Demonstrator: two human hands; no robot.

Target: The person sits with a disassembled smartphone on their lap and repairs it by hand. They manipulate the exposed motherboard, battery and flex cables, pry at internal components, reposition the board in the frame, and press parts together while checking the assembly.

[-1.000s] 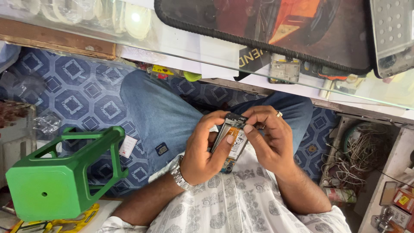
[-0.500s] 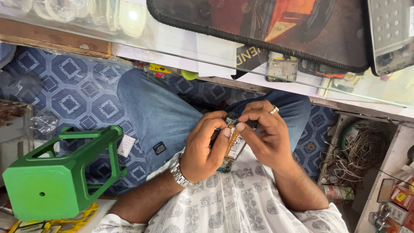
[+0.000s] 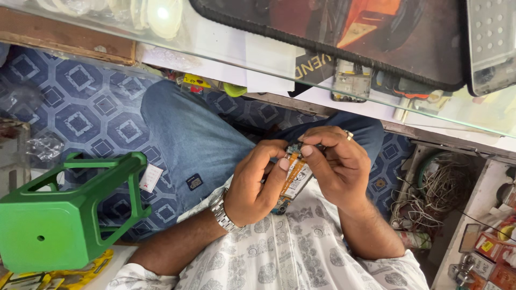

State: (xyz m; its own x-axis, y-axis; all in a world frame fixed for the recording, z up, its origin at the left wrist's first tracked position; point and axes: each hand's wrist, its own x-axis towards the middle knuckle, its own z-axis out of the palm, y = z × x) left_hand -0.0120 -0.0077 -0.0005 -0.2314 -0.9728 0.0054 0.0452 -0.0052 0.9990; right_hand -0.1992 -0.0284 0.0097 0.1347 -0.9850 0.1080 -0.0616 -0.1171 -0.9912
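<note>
Now both our hands are on the opened phone [image 3: 294, 177], held low over our lap against the patterned shirt [image 3: 279, 252], just below the glass counter edge [image 3: 333, 88]. Compared with a second ago, the phone has tilted and slid deeper into our left hand [image 3: 258, 185]; less of the back is visible, mostly the battery face and orange flex strips. Left hand is curled around the lower body of the phone, thumb pressed onto the orange flex area, so closed on it. Right hand [image 3: 336, 166], ring on one finger, has shifted from gripping the top edge to pinching at the upper end with fingertips [image 3: 307, 151] meeting the left thumb; also closed on the phone, whether it holds a small part or tool we cannot tell. Our read: work has moved from holding and inspecting to fine fingertip work at the flex or connector near the top. Green plastic stool [image 3: 64, 215] lies tipped at left, tangle of wires [image 3: 441, 188] at right, neither touched.
</note>
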